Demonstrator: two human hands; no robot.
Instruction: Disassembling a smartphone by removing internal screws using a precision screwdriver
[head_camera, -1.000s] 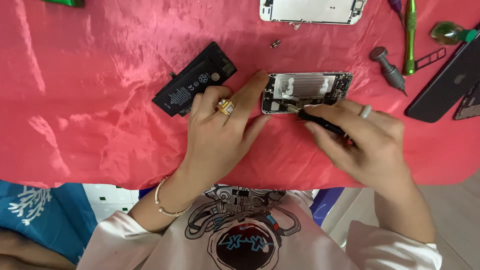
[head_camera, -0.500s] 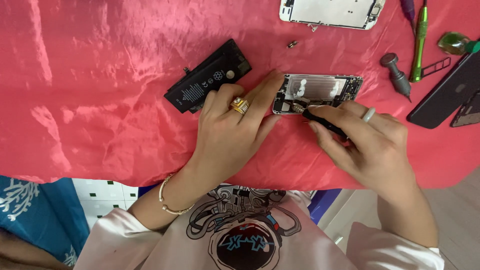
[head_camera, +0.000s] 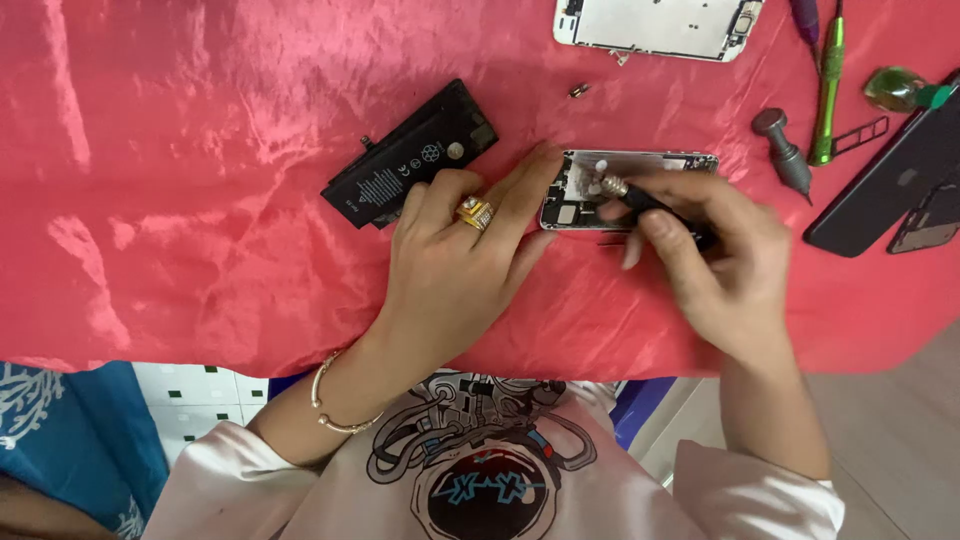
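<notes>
An opened phone body (head_camera: 580, 190) with bare circuitry lies on the red satin cloth (head_camera: 200, 150). My left hand (head_camera: 460, 260), wearing a gold ring, rests flat with its fingertips against the phone's left edge. My right hand (head_camera: 715, 260) grips a black screwdriver (head_camera: 650, 203), whose silver tip sits inside the phone's upper left part. A black flat battery (head_camera: 410, 153) lies just left of my left hand, loose on the cloth.
A detached white screen panel (head_camera: 655, 22) lies at the top edge, a tiny screw (head_camera: 578, 91) below it. At the right are a grey short driver (head_camera: 785, 150), a green-handled tool (head_camera: 826, 90), a small frame part (head_camera: 860, 135) and a dark phone (head_camera: 890, 180).
My right hand has turned and slid left, bringing the screwdriver tip from the phone's middle to its upper left. The left hand stays on the phone's edge. The view shifted a little.
</notes>
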